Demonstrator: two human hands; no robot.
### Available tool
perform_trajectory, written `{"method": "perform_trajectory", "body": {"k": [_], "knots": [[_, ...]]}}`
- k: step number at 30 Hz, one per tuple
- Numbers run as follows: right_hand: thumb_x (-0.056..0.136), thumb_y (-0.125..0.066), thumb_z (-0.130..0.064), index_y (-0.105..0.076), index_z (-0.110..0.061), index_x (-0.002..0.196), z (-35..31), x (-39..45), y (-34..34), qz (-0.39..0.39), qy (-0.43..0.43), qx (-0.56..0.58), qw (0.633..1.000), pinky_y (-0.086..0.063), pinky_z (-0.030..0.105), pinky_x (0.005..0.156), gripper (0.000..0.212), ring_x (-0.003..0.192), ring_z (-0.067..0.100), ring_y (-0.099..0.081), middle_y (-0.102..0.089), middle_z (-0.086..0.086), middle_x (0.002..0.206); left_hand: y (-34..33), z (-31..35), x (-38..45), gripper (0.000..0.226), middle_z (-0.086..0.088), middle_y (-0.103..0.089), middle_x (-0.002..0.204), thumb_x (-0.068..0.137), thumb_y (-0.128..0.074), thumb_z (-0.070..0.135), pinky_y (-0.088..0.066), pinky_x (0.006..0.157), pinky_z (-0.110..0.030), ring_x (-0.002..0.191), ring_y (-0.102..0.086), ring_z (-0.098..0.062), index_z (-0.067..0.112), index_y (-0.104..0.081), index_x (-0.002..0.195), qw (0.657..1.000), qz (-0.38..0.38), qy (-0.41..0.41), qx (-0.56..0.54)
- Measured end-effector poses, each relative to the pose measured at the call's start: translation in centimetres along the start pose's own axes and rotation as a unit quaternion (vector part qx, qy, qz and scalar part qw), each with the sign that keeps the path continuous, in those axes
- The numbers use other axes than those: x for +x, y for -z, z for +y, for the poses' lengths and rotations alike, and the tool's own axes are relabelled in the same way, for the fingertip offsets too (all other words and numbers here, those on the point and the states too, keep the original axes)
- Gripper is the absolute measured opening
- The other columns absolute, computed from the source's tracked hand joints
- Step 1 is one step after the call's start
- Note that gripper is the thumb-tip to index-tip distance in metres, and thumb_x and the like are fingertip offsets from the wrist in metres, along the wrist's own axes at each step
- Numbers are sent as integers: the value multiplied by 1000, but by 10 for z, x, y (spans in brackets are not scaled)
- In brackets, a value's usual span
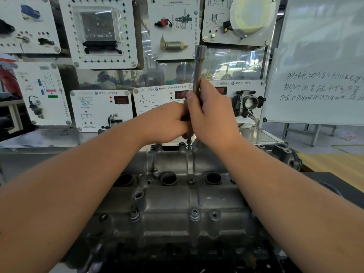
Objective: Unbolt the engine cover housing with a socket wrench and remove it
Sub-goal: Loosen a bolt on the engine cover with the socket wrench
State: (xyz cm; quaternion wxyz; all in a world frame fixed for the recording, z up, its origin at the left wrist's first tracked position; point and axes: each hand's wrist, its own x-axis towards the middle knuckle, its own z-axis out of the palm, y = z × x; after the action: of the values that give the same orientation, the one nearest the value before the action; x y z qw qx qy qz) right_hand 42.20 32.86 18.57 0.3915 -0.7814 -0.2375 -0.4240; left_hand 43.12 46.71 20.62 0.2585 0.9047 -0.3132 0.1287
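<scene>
both hands clamp the upright socket wrench [198, 69]: the right hand [211, 119] wraps its shaft, the left hand [167, 121] grips just beside it. directly below them sits the engine cover housing [177, 203], a bolt [194, 214] nearer the wrists.

The left hand [167, 121] and right hand [212, 119] hide the socket wrench's [198, 69] lower shaft; its tip above the engine cover housing [177, 209] is too small to read. The housing's near edge is blurred.
</scene>
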Motion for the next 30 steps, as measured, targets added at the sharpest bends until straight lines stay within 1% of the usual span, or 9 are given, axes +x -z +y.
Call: {"method": "perform_trajectory", "body": {"k": [4,7,10,12,15,20,24,27,30], "knots": [[104,-47,-22,-36,-14,149,-5,-1,0,-18,-8,3,1000,-48,31,58,47,64,16,-62,-66,2,74,3,1,0,26,25,-68,67,92,-59,9,-39,46,-4,55,-62,9,29,-61,77,1000,8,-1,3],[102,-54,-27,-48,-11,138,-8,-1,2,-6,4,8,1000,-51,33,69,40,77,19,-65,-70,3,88,0,1,1,30,17,-67,61,89,-62,12,-38,45,-7,51,-60,7,34,-60,69,999,33,-10,35],[103,-54,-24,-52,-9,103,-6,0,2,10,12,-13,1000,-42,32,61,15,66,18,-58,-62,2,74,-2,-2,2,23,18,-68,63,89,-63,18,-41,49,-9,55,-61,5,31,-60,71,999,35,-14,32],[104,-50,-20,-51,-9,99,-5,1,2,7,3,-7,1000,-41,32,60,13,67,20,-58,-62,5,74,-1,-3,1,15,14,-71,73,92,-61,21,-42,51,-10,58,-61,3,27,-63,79,1000,22,-9,17],[105,-46,-20,-54,-3,121,-5,2,3,-3,-9,1,1000,-48,31,68,24,78,22,-66,-70,7,86,2,-4,1,11,9,-74,79,97,-59,19,-42,54,-7,65,-65,3,20,-69,90,1000,-2,-9,-13],[106,-44,-22,-28,-16,155,-7,-1,1,-20,-7,12,1000,-54,38,69,52,74,19,-67,-72,5,89,3,-1,0,21,22,-69,65,92,-60,14,-40,48,-5,56,-62,8,30,-61,78,1000,23,-17,13],[101,-57,-26,-48,-12,138,-8,-1,2,-13,-4,10,1000,-52,32,74,41,79,16,-65,-70,0,93,1,-2,1,28,24,-66,63,88,-63,15,-40,45,-8,55,-61,5,35,-59,69,998,34,-12,45],[103,-52,-20,-47,-12,100,-7,0,2,-7,-8,-11,1000,-39,28,57,10,61,12,-53,-54,-6,67,1,-4,2,20,24,-67,68,90,-61,20,-41,49,-10,60,-62,4,33,-60,75,999,28,-16,27],[104,-48,-19,-48,-10,104,-4,2,2,-21,-9,-8,1000,-38,30,57,9,65,11,-57,-60,-5,71,1,-2,-1,28,26,-65,63,94,-58,9,-40,52,-6,56,-59,9,28,-60,74,1000,-2,-16,-5]]}}
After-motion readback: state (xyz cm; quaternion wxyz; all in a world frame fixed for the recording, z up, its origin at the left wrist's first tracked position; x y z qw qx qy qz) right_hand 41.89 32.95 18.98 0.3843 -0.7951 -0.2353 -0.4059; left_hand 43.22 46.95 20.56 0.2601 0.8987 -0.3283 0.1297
